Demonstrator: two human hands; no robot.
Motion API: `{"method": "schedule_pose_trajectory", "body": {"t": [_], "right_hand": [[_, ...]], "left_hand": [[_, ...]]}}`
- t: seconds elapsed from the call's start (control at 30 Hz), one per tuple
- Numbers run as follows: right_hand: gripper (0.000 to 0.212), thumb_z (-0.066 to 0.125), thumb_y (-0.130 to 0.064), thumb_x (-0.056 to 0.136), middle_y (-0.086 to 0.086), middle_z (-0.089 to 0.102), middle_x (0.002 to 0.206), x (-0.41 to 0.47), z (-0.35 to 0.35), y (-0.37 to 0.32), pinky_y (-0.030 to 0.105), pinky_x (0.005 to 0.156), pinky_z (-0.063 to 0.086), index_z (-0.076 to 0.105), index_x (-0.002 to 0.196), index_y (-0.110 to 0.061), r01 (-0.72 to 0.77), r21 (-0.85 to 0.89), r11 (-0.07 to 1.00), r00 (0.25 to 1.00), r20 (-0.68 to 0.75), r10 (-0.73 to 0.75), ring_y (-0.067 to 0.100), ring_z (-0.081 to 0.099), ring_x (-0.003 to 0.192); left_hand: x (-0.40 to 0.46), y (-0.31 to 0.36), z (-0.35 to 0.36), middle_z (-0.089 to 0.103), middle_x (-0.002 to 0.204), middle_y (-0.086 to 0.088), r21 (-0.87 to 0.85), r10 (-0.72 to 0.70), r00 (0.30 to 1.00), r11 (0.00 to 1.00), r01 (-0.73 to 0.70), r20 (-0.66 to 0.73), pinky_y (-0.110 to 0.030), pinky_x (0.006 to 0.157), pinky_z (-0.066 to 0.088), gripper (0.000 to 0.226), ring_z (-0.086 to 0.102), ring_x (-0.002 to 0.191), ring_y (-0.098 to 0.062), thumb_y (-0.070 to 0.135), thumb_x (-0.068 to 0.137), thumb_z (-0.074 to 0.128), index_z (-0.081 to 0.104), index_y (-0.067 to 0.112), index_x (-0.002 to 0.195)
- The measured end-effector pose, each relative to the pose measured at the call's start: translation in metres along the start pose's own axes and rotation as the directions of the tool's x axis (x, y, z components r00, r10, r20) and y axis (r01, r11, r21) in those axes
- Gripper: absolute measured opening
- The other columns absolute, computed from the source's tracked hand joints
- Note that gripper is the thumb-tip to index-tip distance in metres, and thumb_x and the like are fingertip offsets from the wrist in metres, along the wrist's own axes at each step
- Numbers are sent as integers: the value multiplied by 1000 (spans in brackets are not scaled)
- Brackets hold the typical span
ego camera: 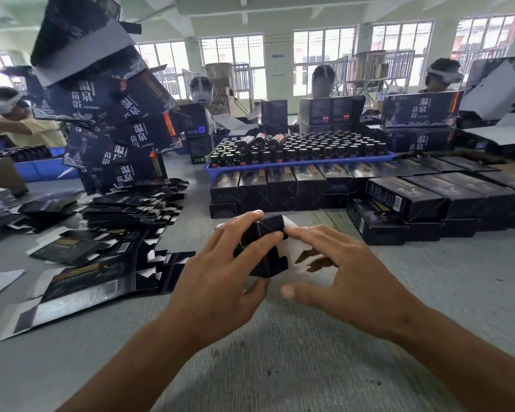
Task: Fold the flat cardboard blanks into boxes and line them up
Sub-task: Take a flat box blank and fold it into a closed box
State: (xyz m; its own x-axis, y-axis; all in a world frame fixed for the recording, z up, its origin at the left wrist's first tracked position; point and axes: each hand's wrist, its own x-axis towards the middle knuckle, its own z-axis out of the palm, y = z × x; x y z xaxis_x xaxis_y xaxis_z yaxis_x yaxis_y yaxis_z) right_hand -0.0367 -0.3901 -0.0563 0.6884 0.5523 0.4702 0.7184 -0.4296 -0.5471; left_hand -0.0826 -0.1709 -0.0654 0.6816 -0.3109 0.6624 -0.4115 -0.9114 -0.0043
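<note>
The half-folded box (pixel 260 248), at 12 o'clock on the table (pixel 428 292), looks light, thin and easy to crease: left hand (pixel 217 275) grips its walls, right hand (pixel 336 269) spread presses the flap.

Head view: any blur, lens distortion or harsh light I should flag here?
Head view: the right hand is motion-smeared, as is the white flap of the box; the left hand is sharper. Wide-angle bending curves the stacked cartons at left. The windows are blown out; the table is evenly lit.
</note>
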Motion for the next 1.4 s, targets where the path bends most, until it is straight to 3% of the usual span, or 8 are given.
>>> {"method": "schedule_pose_trajectory", "body": {"t": [0.13, 0.23, 0.37, 0.57, 0.73, 0.8, 1.0, 1.4], "right_hand": [[64, 79, -30, 84, -26, 57, 127, 1, 2, -3, 13, 92, 48, 53, 142, -31, 39, -22, 999, 996, -84, -41, -6, 57, 109], [50, 77, -27, 84, -21, 65, 117, 1, 2, -4, 16, 90, 51, 63, 132, -27, 28, -7, 1000, 982, -185, -29, -3, 63, 98], [47, 80, -25, 81, -18, 66, 111, 0, 3, -3, 8, 87, 46, 67, 126, -23, 38, -40, 998, 974, -223, -46, -4, 61, 98], [54, 79, -22, 84, -23, 63, 114, 0, 4, -2, 6, 87, 46, 60, 134, -29, 29, -40, 999, 976, -213, -37, -4, 60, 101], [66, 60, -3, 92, -21, 67, 115, -1, 0, -3, 21, 79, 58, 46, 142, -44, -53, 186, 981, 984, -160, 83, 2, 68, 94], [53, 56, -5, 96, -19, 71, 108, 0, -1, -3, 29, 74, 60, 53, 136, -40, -72, 250, 966, 980, -163, 115, 8, 70, 90], [28, 68, -30, 92, -22, 71, 97, 2, 0, -3, 16, 69, 53, 65, 119, -36, -116, 281, 953, 967, -187, 173, -1, 68, 85], [8, 75, -23, 86, -17, 75, 83, 4, 1, -1, 9, 67, 50, 77, 94, -24, -135, 423, 896, 961, -165, 223, -1, 70, 75]], "left_hand": [[0, 0, -1, 40, 153, -4, 10, 19, 1000, 1000, -19, -6, -30, 83, 52, 60, 51, 127, -22, 36, 84, 57, 47, 29, 143], [1, 4, -1, 42, 152, -5, 14, 43, 999, 999, -43, -3, -30, 84, 52, 59, 50, 128, -24, 37, 85, 57, 46, 30, 143], [3, 5, -1, 45, 150, -11, 46, 73, 997, 996, -73, 12, -37, 85, 56, 52, 50, 131, -29, 34, 87, 59, 57, 25, 138], [3, 4, -1, 45, 151, -13, 78, 78, 997, 994, -80, 23, -41, 80, 61, 49, 52, 129, -31, 33, 87, 62, 59, 26, 136], [2, 1, -1, 43, 152, -12, 74, 37, 999, 997, -37, 7, -38, 76, 60, 53, 56, 123, -30, 34, 83, 65, 57, 26, 135], [2, 1, -1, 42, 152, -11, 61, 42, 999, 997, -42, -2, -36, 78, 59, 51, 55, 124, -28, 34, 85, 64, 58, 27, 135], [2, 10, -1, 43, 153, -2, -36, 16, 999, 999, -18, -46, -35, 92, 54, 65, 50, 131, -22, 39, 84, 58, 40, 27, 146], [4, 21, -1, 40, 147, 9, -57, -21, 997, 998, 17, -70, -19, 104, 33, 78, 44, 133, -12, 44, 83, 56, 32, 19, 152]]}}
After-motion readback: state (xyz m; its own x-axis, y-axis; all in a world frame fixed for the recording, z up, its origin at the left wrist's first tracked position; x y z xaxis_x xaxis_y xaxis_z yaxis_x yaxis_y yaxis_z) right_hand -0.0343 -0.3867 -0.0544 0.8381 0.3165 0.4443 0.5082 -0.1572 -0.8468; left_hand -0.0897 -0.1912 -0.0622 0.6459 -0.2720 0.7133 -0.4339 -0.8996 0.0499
